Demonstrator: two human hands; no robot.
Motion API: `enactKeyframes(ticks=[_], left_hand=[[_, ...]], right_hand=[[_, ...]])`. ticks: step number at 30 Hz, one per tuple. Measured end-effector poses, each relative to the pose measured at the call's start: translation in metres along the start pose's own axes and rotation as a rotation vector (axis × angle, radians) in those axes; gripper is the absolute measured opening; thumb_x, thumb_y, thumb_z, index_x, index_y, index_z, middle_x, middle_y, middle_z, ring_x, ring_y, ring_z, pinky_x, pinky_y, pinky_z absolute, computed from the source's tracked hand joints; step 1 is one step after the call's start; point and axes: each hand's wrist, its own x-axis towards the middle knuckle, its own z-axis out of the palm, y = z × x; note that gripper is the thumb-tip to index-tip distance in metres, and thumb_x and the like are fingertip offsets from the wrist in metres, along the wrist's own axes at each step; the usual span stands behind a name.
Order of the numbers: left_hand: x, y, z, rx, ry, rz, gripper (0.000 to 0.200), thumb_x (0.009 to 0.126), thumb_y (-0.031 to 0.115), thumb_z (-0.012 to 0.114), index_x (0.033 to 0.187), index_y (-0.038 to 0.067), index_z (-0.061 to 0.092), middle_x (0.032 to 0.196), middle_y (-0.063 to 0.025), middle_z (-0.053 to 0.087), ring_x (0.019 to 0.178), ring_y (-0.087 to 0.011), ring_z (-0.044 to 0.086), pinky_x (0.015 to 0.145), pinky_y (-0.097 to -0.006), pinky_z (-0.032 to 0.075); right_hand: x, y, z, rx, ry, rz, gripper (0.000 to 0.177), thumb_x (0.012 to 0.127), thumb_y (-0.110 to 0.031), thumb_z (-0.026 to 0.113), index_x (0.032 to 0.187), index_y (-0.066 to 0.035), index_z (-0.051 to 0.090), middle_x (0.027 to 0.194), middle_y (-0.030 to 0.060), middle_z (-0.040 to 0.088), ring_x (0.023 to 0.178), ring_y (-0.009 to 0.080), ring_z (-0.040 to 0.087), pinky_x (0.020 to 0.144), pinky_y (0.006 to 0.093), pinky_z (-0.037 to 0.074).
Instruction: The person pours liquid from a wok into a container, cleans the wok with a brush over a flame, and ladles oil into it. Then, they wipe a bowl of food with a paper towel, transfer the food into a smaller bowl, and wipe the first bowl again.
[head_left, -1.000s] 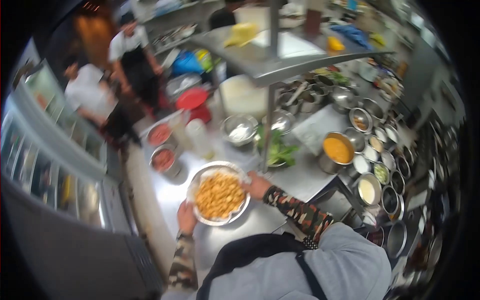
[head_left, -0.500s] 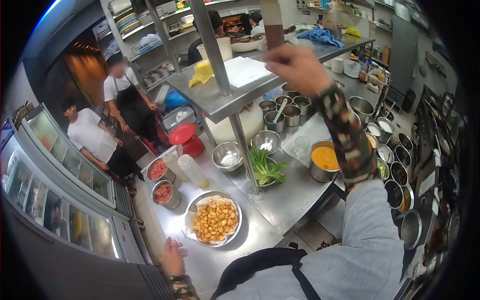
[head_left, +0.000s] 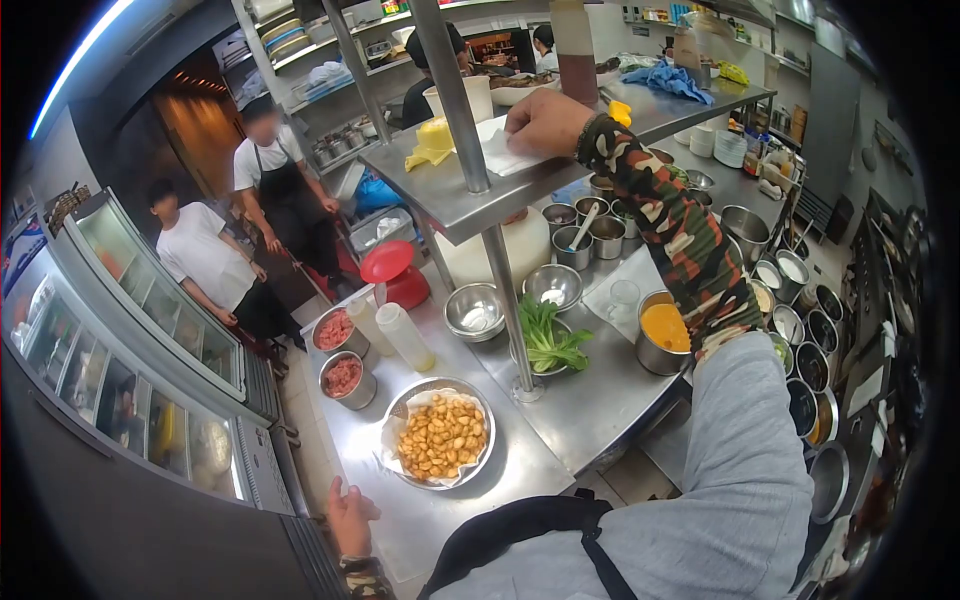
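Right hand at the white paper sheets on the raised steel shelf, fingers bunched; can't tell if a sheet is clamped. Left hand bare, fingers apart, near the round silver metal bowl. Bowl sits on the stainless steel surface, paper-lined, full of golden-brown fried chunks.

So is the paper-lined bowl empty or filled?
Filled: golden-brown pieces spread across most of the bowl; how deep, I cannot tell.

Counted on table: two meat tins, two squeeze bottles — one bowl of golden pieces, one red scale noted.
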Motion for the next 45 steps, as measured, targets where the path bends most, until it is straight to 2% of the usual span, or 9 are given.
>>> enactKeyframes(ticks=[6,10,13,19,25,32,37,42,45], left_hand=[[0.003,0.004,0.003,-0.002,-0.013,-0.004,0.054,0.095,0.022,0.051,0.138,0.0,0.028,0.067,-0.0066,0.055,0.05,-0.0138,0.055,0.046,-0.0239,0.046],[0.004,0.013,0.01,-0.004,-0.046,0.012,0.052,0.095,0.02,0.051,0.138,0.0,0.029,0.068,-0.0069,0.056,0.051,-0.0136,0.055,0.046,-0.0235,0.045],[0.008,0.023,0.023,-0.026,-0.092,0.06,0.052,0.095,0.018,0.052,0.138,0.0,0.03,0.071,-0.0063,0.056,0.053,-0.0118,0.053,0.049,-0.0227,0.045],[-0.02,0.091,0.083,-0.135,-0.366,0.168,0.063,0.089,0.009,0.058,0.143,0.001,0.026,0.091,-0.0065,0.057,0.078,-0.0106,0.054,0.071,-0.0243,0.048],[-0.039,0.149,0.127,0.14,-0.234,0.744,0.088,0.071,0.013,0.074,0.142,0.001,0.024,0.131,-0.0167,0.042,0.115,-0.0255,0.049,0.094,-0.0344,0.043],[-0.021,0.118,0.099,0.271,0.065,0.601,0.024,0.075,0.007,0.063,0.098,0.004,0.067,0.086,-0.0138,0.067,0.078,-0.0264,0.065,0.075,-0.0326,0.05],[-0.019,0.11,0.067,0.585,0.135,0.609,0.028,0.074,0.005,0.063,0.102,0.004,0.068,0.074,-0.0138,0.06,0.065,-0.0177,0.058,0.062,-0.0306,0.047],[-0.019,0.112,0.06,0.569,0.094,0.239,0.03,0.075,0.013,0.065,0.105,0.006,0.066,0.088,-0.0147,0.062,0.079,-0.0262,0.06,0.07,-0.0366,0.047],[-0.025,0.117,0.069,0.641,0.106,0.698,0.066,0.073,0.016,0.071,0.132,-0.001,0.046,0.121,-0.0185,0.049,0.114,-0.0305,0.047,0.098,-0.0384,0.037]], right_hand=[[-0.017,0.032,-0.015,-0.683,0.635,-0.264,0.011,0.075,-0.013,0.062,0.076,-0.004,0.066,0.074,0.0122,0.062,0.071,0.029,0.06,0.068,0.0391,0.05],[-0.038,0.006,-0.013,0.954,0.931,-0.015,0.008,0.088,-0.007,0.053,0.088,-0.003,0.06,0.082,0.0043,0.062,0.072,0.0128,0.059,0.066,0.0268,0.048],[-0.064,-0.03,-0.019,0.734,1.13,-0.212,0.015,0.09,-0.008,0.052,0.101,0.002,0.055,0.09,0.0039,0.062,0.079,0.0115,0.059,0.072,0.0229,0.047],[-0.138,-0.141,0.032,0.99,0.376,-0.306,0.038,0.084,-0.006,0.042,0.118,0.008,0.053,0.115,0.0148,0.059,0.104,0.0162,0.057,0.093,0.0287,0.043],[-0.175,-0.204,0.108,1.682,-0.428,0.034,0.029,0.092,-0.011,0.047,0.115,0.006,0.048,0.125,0.0163,0.055,0.112,0.0175,0.053,0.098,0.0322,0.04],[-0.159,-0.192,0.165,0.993,0.243,-0.068,0.012,0.094,-0.004,0.049,0.105,0.003,0.048,0.086,0.0036,0.058,0.075,0.0083,0.053,0.066,0.0216,0.042],[-0.159,-0.183,0.192,0.909,0.339,-0.05,0.013,0.095,-0.004,0.049,0.106,0.002,0.047,0.08,0.003,0.059,0.069,0.0047,0.052,0.062,0.0201,0.043],[-0.159,-0.192,0.2,1.066,0.255,-0.002,0.012,0.094,-0.002,0.048,0.106,0.002,0.047,0.088,0.0027,0.059,0.075,0.0035,0.053,0.065,0.018,0.042],[-0.154,-0.202,0.202,0.98,0.216,0.034,0.013,0.093,-0.006,0.052,0.103,0.001,0.051,0.077,0.0037,0.059,0.068,0.0064,0.054,0.061,0.0218,0.043]])
